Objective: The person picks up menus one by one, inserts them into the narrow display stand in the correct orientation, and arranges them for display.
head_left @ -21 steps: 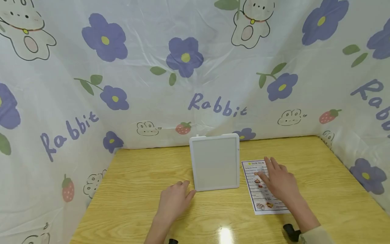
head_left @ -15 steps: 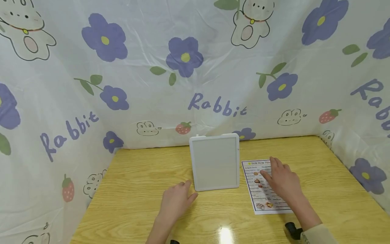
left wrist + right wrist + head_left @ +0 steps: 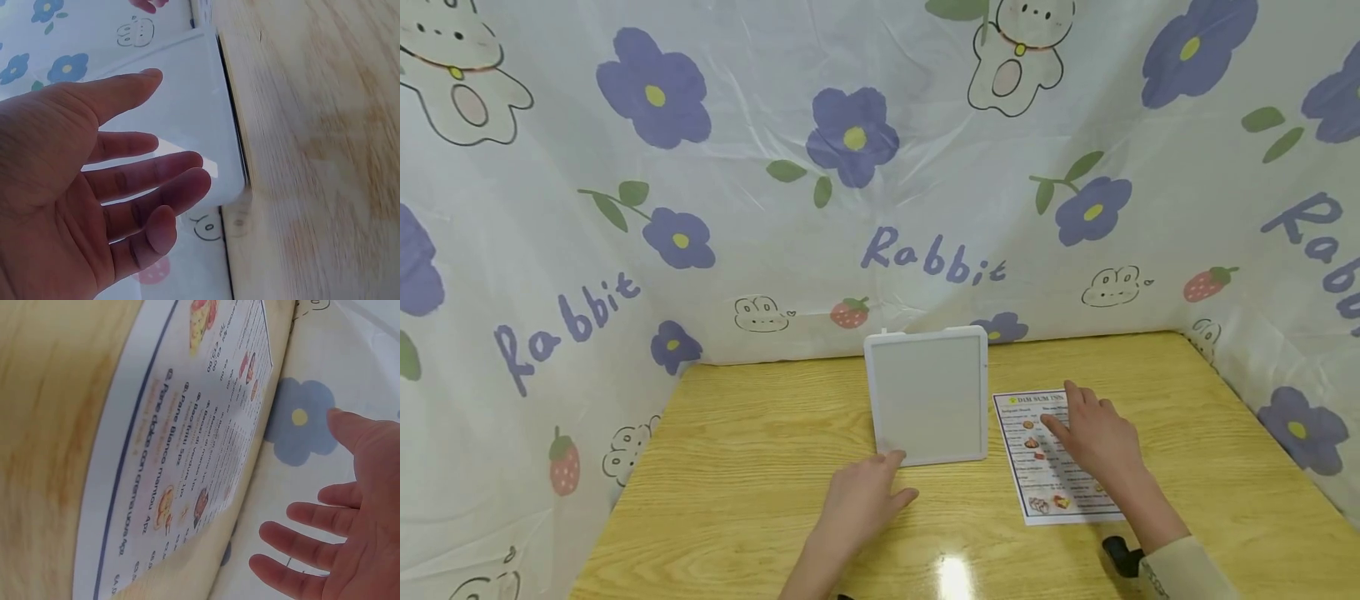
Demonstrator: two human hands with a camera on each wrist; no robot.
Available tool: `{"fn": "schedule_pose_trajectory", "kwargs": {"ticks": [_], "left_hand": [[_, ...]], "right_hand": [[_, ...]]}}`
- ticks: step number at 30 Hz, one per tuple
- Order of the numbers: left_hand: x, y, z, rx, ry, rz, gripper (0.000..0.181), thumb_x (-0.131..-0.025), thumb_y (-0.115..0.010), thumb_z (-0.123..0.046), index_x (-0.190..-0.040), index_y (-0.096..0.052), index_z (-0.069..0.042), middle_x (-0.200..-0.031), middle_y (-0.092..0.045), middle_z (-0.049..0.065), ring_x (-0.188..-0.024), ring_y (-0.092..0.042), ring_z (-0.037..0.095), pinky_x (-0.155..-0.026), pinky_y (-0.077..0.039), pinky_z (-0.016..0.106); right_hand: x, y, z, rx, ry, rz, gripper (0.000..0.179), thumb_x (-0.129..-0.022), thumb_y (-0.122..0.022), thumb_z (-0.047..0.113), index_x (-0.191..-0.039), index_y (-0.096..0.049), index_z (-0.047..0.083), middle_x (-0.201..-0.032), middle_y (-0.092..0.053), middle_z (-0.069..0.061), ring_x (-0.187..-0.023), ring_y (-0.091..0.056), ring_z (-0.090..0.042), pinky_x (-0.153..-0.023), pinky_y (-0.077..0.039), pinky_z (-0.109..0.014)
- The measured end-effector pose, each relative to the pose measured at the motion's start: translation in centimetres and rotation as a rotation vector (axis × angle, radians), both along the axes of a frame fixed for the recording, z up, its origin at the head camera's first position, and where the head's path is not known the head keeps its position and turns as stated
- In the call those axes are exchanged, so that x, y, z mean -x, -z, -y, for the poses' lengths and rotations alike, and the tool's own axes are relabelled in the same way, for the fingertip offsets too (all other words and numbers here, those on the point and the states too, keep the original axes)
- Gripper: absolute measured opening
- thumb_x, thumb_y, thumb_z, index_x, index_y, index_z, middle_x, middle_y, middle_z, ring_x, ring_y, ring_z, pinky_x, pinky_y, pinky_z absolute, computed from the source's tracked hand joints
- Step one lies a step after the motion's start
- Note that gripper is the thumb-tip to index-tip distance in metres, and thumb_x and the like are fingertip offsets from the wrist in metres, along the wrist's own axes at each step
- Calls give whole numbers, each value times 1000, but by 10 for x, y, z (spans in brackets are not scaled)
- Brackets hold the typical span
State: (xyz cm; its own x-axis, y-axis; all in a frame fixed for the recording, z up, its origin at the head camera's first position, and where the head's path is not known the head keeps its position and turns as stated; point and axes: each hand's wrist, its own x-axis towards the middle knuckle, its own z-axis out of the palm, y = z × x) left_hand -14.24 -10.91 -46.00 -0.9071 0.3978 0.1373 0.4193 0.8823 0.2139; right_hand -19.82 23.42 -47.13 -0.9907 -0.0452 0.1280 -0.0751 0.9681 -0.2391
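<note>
Board at one o'clock from the left grip, menu at eight o'clock from the right grip.
Left to right in the head view: the left grip is released, fingers loosely bent around nothing, a fingertip overlapping the board's lower edge; whether it touches cannot be told. The white-framed board stands up on the desk, sides running about twelve to six o'clock, nearer the left grip. The menu lies flat at four o'clock from the board, just beside it, long axis roughly eleven-thirty to five-thirty. The right grip, nearer to it, is above its right side, fingers relaxed and holding nothing.
</note>
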Motion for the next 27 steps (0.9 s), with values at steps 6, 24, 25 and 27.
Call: {"fn": "schedule_pose_trajectory", "kwargs": {"ticks": [6, 24, 25, 27], "left_hand": [[0, 1, -14, 6, 25, 16, 53, -90, -79, -43, -129, -67, -10, -108, -75, 9, -75, -72, 22, -56, -54, 31], [4, 14, -51, 15, 102, 21, 61, -88, -80, -45, -136, -63, -11, -108, -72, 7, -68, -63, 13, -53, -49, 24], [4, 14, -53, 17, 108, 21, 61, -88, -80, -45, -136, -63, -11, -108, -72, 7, -70, -64, 13, -54, -49, 24], [5, 15, -58, 24, 115, 19, 61, -88, -80, -46, -136, -63, -11, -110, -72, 7, -75, -67, 15, -56, -51, 25]], "right_hand": [[1, 2, -2, -7, -4, 16, 77, -101, -64, 42, -148, -38, -12, -138, -50, -37, -117, -51, -58, -72, -53, -65], [6, 8, -6, -16, 39, 71, 76, -100, -65, 41, -146, -39, -14, -136, -49, -37, -114, -52, -57, -74, -52, -65], [7, 9, -6, -15, 40, 75, 76, -100, -65, 41, -146, -39, -13, -136, -49, -37, -115, -52, -57, -75, -52, -66], [8, 10, -6, -10, 44, 85, 76, -101, -64, 42, -147, -38, -13, -138, -48, -37, -116, -51, -57, -76, -51, -66]]}}
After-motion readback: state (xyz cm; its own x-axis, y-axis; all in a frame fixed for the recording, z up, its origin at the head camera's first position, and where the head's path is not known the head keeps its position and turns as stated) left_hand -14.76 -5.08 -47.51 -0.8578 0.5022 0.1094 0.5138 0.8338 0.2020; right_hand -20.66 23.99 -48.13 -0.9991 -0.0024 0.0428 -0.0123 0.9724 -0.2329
